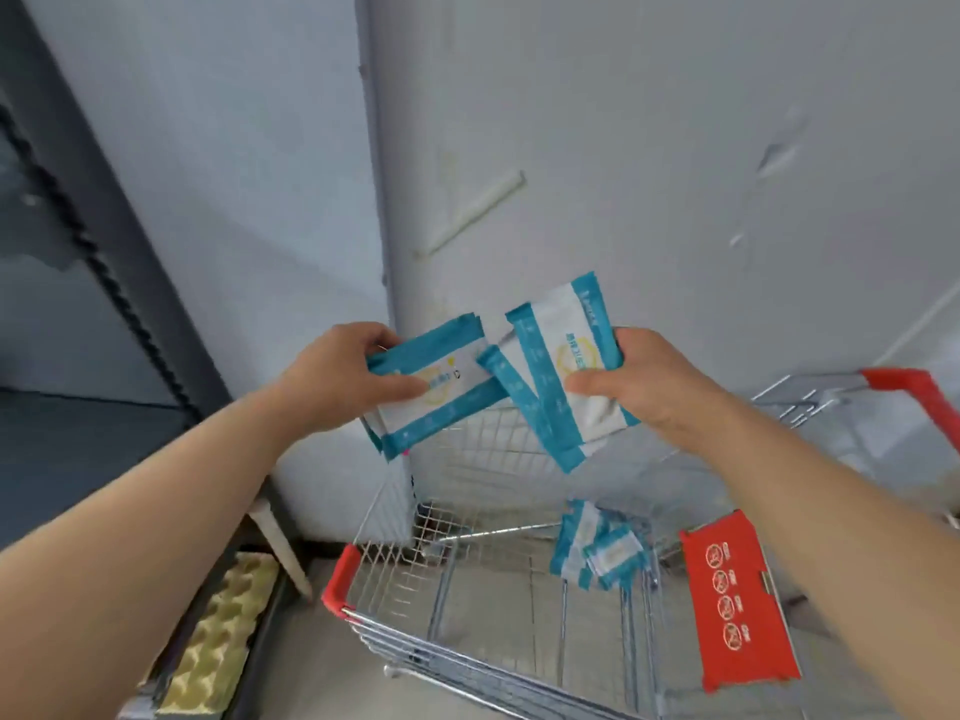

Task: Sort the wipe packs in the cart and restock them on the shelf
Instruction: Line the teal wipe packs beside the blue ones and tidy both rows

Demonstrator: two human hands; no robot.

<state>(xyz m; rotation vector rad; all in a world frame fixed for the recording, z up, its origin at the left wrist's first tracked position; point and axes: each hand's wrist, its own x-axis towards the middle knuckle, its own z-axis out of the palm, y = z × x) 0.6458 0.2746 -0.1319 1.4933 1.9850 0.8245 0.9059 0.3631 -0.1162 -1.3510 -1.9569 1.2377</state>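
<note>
My left hand point(345, 374) grips a small stack of white wipe packs with teal edges point(441, 392), held above the cart's far left corner. My right hand point(639, 379) grips more of the same teal-and-white wipe packs point(558, 387), tilted upright, their edges overlapping the left stack. Below them stands the wire shopping cart point(467, 641) with red corner caps. A few more wipe packs point(597, 545) lie in the cart's basket near the right side. The dark shelf frame point(119, 262) rises at the left.
A red child-seat flap point(735, 600) with warning icons hangs inside the cart at the right. The cart's red handle point(911, 392) is at the far right. A yellow egg tray point(218, 631) lies low on the left. A grey wall stands straight ahead.
</note>
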